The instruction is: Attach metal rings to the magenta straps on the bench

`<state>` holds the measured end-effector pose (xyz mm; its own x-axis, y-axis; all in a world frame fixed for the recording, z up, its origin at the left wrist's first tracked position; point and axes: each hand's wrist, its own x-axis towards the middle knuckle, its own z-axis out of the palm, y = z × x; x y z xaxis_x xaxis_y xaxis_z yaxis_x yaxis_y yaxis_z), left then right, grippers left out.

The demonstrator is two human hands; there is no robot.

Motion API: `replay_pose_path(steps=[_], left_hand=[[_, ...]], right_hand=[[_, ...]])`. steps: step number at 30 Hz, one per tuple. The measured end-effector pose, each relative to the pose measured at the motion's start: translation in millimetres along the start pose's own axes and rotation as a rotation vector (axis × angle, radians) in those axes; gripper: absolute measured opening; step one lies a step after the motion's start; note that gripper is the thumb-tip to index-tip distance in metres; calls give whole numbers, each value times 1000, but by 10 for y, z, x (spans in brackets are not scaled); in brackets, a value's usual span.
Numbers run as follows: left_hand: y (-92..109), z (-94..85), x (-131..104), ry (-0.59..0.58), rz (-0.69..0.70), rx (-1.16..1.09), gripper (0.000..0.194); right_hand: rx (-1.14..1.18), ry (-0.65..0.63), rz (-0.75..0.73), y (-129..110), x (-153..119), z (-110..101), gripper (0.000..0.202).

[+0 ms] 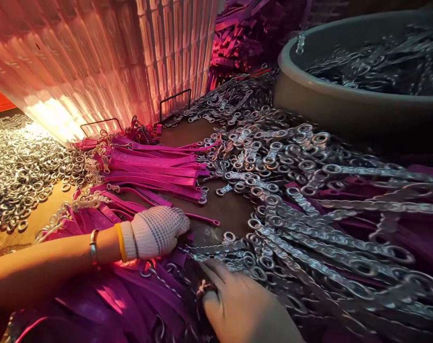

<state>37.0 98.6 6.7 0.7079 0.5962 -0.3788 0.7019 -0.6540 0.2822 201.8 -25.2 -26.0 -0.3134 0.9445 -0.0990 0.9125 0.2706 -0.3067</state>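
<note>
- Two hands work over the brown work surface [234, 202]. The left hand [161, 231], in one dotted white glove with a yellow cuff, has its fingers curled in; what they pinch, if anything, I cannot tell.
- The right hand [246, 302], bare, reaches from the near edge, fingers extended to the ends of metal strips; the tips are dim, so I cannot tell whether they pinch. One dark band with a small pale bow [204, 287] sits at its fingers.
- One metal bracelet [94, 244] circles the left wrist.
- One magenta strap [205, 219] with a slotted end shows just beyond the left hand's knuckles.
- One layered bundle of magenta straps [155, 166] lies mid-surface, beyond the left hand; a second heap [105, 297] spreads along the near edge. The straps overlap too much to count.
- Metal strips [309, 252] with ringed ends, many dozens, cover the right side.
- One pile of small metal rings [19, 166], uncountable, fills the left side.
- One ribbed plastic box [176, 52], with two black wire loops at its foot, stands toward the far edge.
- One round basin [330, 95], toward the far right corner, holds more strips.
</note>
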Motion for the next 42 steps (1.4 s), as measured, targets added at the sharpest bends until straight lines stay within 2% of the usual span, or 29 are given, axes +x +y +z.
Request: replay_pose_path(steps=[3, 7, 13, 16, 19, 21, 25, 28, 31, 34, 38, 42], left_hand=[[36, 66, -9, -47, 45, 23, 26], [-12, 113, -19, 7, 26, -54, 21], [-16, 121, 30, 128, -14, -109, 15], [-4, 133, 48, 139, 13, -77, 14], [-31, 119, -4, 183, -25, -154, 14], [-62, 61, -100, 229, -72, -325, 14], [-66, -117, -450, 279, -219, -843, 16], [-1, -161, -774, 256, -338, -1180, 29], [64, -91, -1028, 233, -325, -1399, 34], [97, 20, -1171, 255, -297, -1514, 32], [114, 158, -1250, 339, -286, -1548, 33], [149, 247, -1299, 307, -316, -1480, 33]], right_hand=[[30, -9, 23, -51, -47, 13, 46], [66, -79, 41, -63, -66, -19, 45], [62, -112, 72, -108, -1, -33, 41], [47, -214, 142, -137, 98, -117, 35], [50, -278, -6, -87, 166, -229, 44], [101, -199, -111, -14, 175, -281, 50], [347, 38, -137, 66, 185, -360, 45], [513, 117, -196, -43, 231, -448, 47], [473, 171, -235, -262, 273, -523, 45], [337, 167, -225, -490, 284, -552, 40], [132, 164, -146, -716, 273, -538, 29], [-10, 190, -93, -834, 254, -467, 28]])
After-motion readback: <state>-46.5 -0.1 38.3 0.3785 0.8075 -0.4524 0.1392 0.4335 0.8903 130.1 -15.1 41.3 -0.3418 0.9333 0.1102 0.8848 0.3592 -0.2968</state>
